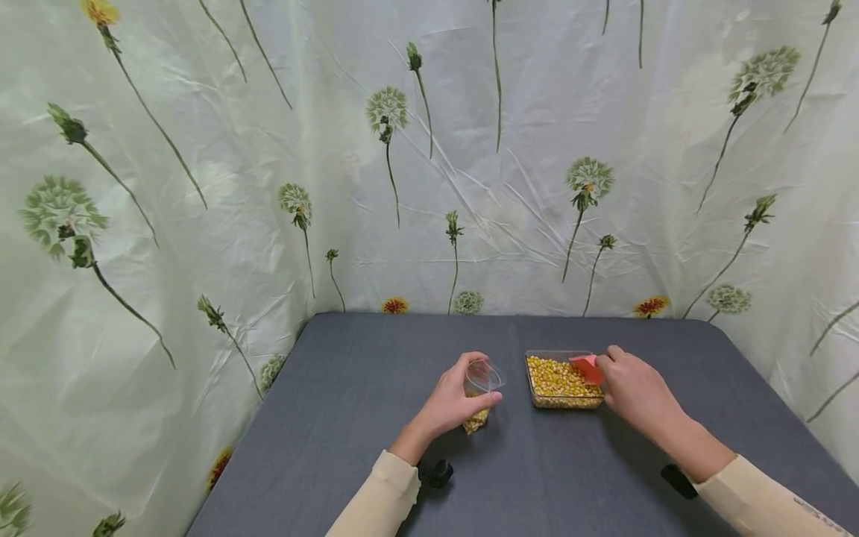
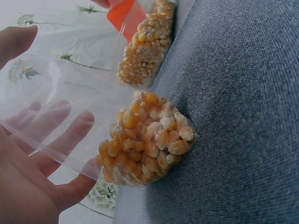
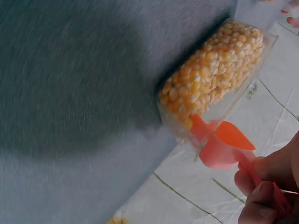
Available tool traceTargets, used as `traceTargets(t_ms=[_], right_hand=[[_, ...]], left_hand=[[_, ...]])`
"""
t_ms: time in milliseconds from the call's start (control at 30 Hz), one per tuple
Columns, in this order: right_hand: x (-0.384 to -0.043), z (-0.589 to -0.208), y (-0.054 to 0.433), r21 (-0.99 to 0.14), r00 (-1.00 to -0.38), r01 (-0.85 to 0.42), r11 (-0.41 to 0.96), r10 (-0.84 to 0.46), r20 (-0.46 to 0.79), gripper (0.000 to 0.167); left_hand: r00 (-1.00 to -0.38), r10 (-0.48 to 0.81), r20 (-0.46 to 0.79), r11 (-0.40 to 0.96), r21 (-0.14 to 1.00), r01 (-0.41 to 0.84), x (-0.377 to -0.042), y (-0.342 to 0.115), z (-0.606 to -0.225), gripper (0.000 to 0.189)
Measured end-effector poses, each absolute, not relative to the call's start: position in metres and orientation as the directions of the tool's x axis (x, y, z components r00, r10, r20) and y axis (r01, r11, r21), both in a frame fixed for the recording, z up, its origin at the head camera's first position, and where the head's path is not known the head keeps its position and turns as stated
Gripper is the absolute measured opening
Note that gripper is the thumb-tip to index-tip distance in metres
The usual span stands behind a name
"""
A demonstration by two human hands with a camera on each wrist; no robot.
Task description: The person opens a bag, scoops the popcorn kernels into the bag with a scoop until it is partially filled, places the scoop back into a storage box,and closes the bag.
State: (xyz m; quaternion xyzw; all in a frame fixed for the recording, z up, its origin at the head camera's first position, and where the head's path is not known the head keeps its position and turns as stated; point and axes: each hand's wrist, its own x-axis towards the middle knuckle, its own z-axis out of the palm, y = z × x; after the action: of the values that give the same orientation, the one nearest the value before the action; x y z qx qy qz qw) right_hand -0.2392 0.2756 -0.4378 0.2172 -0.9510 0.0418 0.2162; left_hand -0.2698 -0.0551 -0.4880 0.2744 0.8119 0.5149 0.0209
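Observation:
My left hand (image 1: 451, 403) holds a clear plastic bag (image 1: 482, 379) by its upper part, with thumb and fingers spread around its wide mouth. Corn kernels (image 2: 145, 144) fill the bag's bottom, which hangs down close over the cloth. To the right stands a clear rectangular container (image 1: 567, 403) full of yellow and pale corn kernels (image 3: 212, 72). My right hand (image 1: 634, 388) pinches the handle of a red scoop (image 3: 222, 149) between thumb and fingers. The scoop's front edge dips over the container's near end, into the kernels; its bowl slants across the rim.
A dark grey cloth (image 1: 376, 373) covers the table. Behind and beside it hangs a pale curtain (image 1: 429, 186) printed with dandelions. Dark wrist devices (image 1: 439, 474) sit by both cuffs.

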Motion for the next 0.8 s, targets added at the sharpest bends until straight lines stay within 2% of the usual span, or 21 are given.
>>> traceTargets(t_ms=[200, 400, 667, 800], right_hand=[[-0.238, -0.441, 0.275, -0.196, -0.879, -0.371, 0.908, -0.276, 0.389, 0.009], [-0.240, -0.443, 0.278, -0.424, -0.942, -0.265, 0.866, -0.138, 0.306, 0.015], [-0.246, -0.451, 0.278, -0.561, -0.982, -0.161, 0.812, -0.076, 0.173, 0.020], [-0.249, -0.455, 0.274, -0.592, -0.989, -0.133, 0.795, -0.069, 0.129, 0.021]], left_hand=[[-0.850, 0.471, 0.234, 0.320, 0.853, 0.412, -0.269, -0.054, -0.487, 0.065], [-0.850, 0.469, 0.238, 0.329, 0.846, 0.419, -0.269, -0.054, -0.489, 0.067], [-0.851, 0.468, 0.241, 0.331, 0.844, 0.421, -0.270, -0.054, -0.489, 0.066], [-0.848, 0.470, 0.244, 0.332, 0.841, 0.426, -0.270, -0.053, -0.489, 0.070]])
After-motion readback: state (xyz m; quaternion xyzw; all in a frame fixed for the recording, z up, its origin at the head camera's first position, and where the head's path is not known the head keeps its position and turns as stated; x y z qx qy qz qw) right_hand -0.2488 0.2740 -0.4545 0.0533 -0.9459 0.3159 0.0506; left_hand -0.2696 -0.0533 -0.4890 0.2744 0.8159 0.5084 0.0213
